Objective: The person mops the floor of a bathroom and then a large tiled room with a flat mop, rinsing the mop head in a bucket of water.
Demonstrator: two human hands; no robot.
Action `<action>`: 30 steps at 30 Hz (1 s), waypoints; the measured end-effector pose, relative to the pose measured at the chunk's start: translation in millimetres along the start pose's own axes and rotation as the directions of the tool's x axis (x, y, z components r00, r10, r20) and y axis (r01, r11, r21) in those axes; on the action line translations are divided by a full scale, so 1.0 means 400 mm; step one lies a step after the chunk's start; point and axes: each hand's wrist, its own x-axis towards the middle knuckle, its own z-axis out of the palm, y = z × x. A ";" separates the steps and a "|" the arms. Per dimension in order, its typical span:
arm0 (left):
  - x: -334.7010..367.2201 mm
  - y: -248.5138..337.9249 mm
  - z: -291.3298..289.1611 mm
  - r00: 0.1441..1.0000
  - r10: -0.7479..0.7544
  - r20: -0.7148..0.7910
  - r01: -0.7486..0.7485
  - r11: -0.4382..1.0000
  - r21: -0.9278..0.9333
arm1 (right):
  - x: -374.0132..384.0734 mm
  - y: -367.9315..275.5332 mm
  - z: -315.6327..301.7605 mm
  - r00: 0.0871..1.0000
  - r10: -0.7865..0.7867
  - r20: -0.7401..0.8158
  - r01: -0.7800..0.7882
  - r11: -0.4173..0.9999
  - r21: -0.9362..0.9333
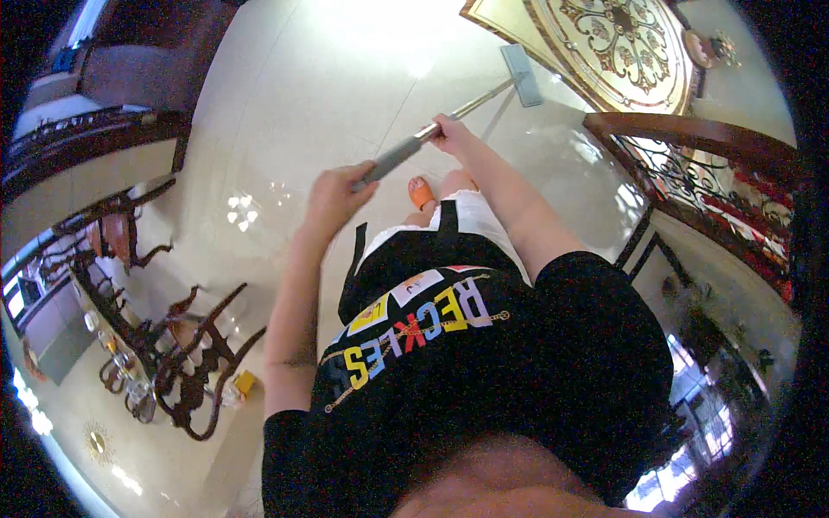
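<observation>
The left hand [341,194] is wrapped around the near end of a flat mop [485,98], where the grey grip [399,158] begins; it looks slightly blurred, so the exact set of its fingers is hard to tell. The right hand [451,135] is closed around the pole farther along, by the lower end of that grip, where bare metal shows. The hands are apart from each other, both on the same handle.

The mop slants away from the body, up and to the right — its flat, grey-blue head [522,76] rests on the pale, glossy floor [302,86], near the border of an ornate floor medallion [626,43]. Below the hands, an orange shoe [420,194] shows ahead of white shorts [488,220] and a black T-shirt [553,363] with colourful lettering.

Off to the right runs a curved wooden rail [682,129] over dark scrolled metalwork [656,160]. On the left stands dark carved wooden furniture [164,371] — a small yellow object [246,382] lies close by it.
</observation>
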 end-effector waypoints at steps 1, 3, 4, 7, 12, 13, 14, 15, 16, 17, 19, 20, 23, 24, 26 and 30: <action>-0.004 -0.039 0.032 0.998 -0.006 -0.066 0.008 0.999 0.031 | 0.023 -0.080 0.046 0.898 0.441 0.011 -0.398 0.799 0.450; 0.007 -0.039 0.046 0.997 -0.040 -0.068 0.036 0.997 -0.062 | 0.030 -0.187 0.020 0.517 0.856 -0.025 -0.322 0.221 0.921; 0.008 -0.033 0.037 0.992 -0.050 -0.113 0.040 0.995 -0.096 | 0.031 -0.189 0.020 0.535 0.845 -0.001 -0.316 0.201 0.927; -0.008 -0.018 -0.036 0.978 -0.041 -0.204 0.019 0.994 -0.108 | 0.084 -0.175 0.085 0.606 0.778 0.168 -0.350 0.071 0.934; -0.163 0.025 -0.250 0.950 -0.165 -0.265 0.175 0.984 0.018 | 0.088 -0.352 0.360 0.623 0.627 0.468 -0.622 0.034 0.782; -0.208 0.071 -0.289 0.886 -0.353 -0.302 0.339 0.936 -0.098 | 0.081 -0.480 0.408 0.545 0.670 0.504 -0.560 -0.157 0.814; -0.206 0.140 -0.216 0.874 -0.352 -0.335 0.344 0.935 -0.085 | 0.042 -0.462 0.352 0.499 0.668 0.552 -0.669 -0.107 0.736; -0.226 0.199 -0.240 0.836 -0.374 -0.401 0.399 0.917 -0.021 | 0.037 -0.502 0.401 0.511 0.620 0.595 -0.696 -0.108 0.710; -0.245 0.238 -0.265 0.838 -0.361 -0.409 0.401 0.916 0.015 | 0.047 -0.503 0.463 0.492 0.525 0.695 -0.755 -0.141 0.641; -0.243 0.243 -0.284 0.851 -0.335 -0.405 0.383 0.923 0.042 | 0.056 -0.542 0.462 0.478 0.488 0.730 -0.798 -0.106 0.593; -0.191 0.303 -0.302 0.849 -0.346 -0.401 0.425 0.897 0.126 | 0.087 -0.583 0.487 0.398 0.515 0.759 -0.861 -0.076 0.503; -0.164 0.327 -0.305 0.845 -0.358 -0.398 0.460 0.866 0.197 | 0.111 -0.587 0.504 0.389 0.503 0.772 -0.867 -0.083 0.491; -0.056 0.341 -0.260 0.829 -0.456 -0.323 0.552 0.760 0.343 | 0.146 -0.491 0.516 0.324 0.384 0.865 -0.919 -0.089 0.384; -0.022 0.339 -0.247 0.850 -0.419 -0.319 0.519 0.772 0.368 | 0.168 -0.476 0.525 0.307 0.341 0.888 -0.929 -0.093 0.357; 0.072 0.317 -0.278 0.907 -0.298 -0.296 0.403 0.818 0.412 | 0.247 -0.460 0.503 0.328 0.329 0.886 -0.926 -0.075 0.370; 0.140 0.342 -0.327 0.914 -0.291 -0.283 0.381 0.855 0.351 | 0.281 -0.522 0.467 0.313 0.409 0.857 -0.923 -0.083 0.376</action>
